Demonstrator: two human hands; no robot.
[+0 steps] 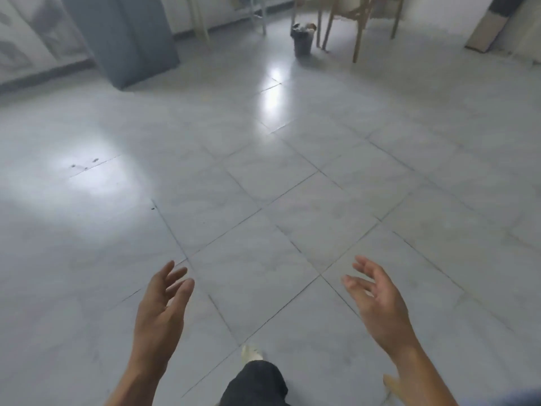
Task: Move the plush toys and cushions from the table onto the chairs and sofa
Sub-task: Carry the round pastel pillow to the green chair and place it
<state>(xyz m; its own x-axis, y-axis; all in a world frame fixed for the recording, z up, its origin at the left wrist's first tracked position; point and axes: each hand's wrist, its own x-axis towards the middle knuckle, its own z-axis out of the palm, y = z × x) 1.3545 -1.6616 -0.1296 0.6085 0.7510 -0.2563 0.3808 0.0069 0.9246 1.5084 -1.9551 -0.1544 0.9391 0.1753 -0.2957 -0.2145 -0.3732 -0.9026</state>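
My left hand (pixel 161 309) and my right hand (pixel 377 300) are both held out low in front of me over a grey tiled floor, palms turned inward, fingers spread, nothing in either. No plush toy, cushion, table or sofa shows in the head view. The legs of a wooden chair (pixel 360 27) stand at the far top right. My leg in dark trousers (pixel 257 385) and a light shoe (pixel 250 353) appear at the bottom between my arms.
A grey pillar or cabinet (pixel 123 39) rises at the top left. A dark waste bin (pixel 303 39) full of rubbish sits beside the chair legs. A pale board (pixel 486 27) leans on the wall at the far right. Open tiled floor (pixel 263 186) lies ahead.
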